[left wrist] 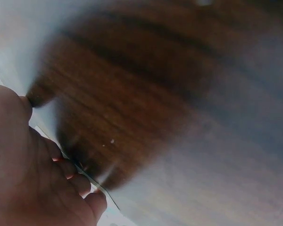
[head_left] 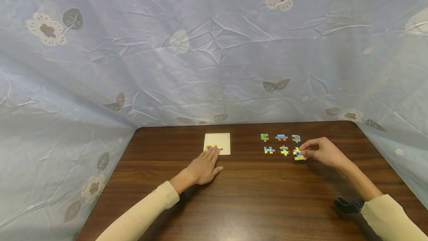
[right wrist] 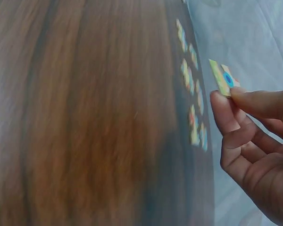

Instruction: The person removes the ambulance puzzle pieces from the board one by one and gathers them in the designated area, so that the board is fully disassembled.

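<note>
Brown table [head_left: 240,189] bears six loose puzzle pieces [head_left: 285,151]; right hand [head_left: 325,151] pinches one.

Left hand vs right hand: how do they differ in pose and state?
Left hand has its fingers extended; right hand has its fingers curled.
Left hand reaches over the white tray; right hand is beside the other puzzle pieces.
Right hand pinches a piece with a blue circle; left hand pinches nothing.
Shared: both are bare, below pale sleeves.
</note>
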Demonstrator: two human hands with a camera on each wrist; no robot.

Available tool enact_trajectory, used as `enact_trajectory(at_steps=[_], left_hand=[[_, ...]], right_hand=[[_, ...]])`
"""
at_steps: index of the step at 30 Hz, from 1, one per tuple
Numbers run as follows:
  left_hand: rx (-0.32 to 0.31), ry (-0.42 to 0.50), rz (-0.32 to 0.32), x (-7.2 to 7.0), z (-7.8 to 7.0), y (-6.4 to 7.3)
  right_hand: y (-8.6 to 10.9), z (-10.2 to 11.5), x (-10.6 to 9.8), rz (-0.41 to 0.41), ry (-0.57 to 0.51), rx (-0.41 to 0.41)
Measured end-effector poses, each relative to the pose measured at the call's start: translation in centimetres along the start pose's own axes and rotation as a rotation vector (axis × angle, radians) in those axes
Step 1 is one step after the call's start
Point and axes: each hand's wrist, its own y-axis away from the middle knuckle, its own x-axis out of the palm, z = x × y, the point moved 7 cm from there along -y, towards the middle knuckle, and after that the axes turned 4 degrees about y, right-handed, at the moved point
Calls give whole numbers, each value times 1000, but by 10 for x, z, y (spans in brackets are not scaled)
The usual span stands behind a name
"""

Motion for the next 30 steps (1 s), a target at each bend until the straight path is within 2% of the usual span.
enact_trajectory(at_steps=[5,11,21,30], left_hand=[[4,10,1,0,0,0],[2,5,-3,-2,0,0],[0,1,-3,-1,0,0],[-1,-11,-3,0,0,0]], right_hand=[[9,-19,2,41,-4,38],[15,-33,5,59,-20,63],[18,-39,8,26,11,64],[15,-34,11,17,33,65]])
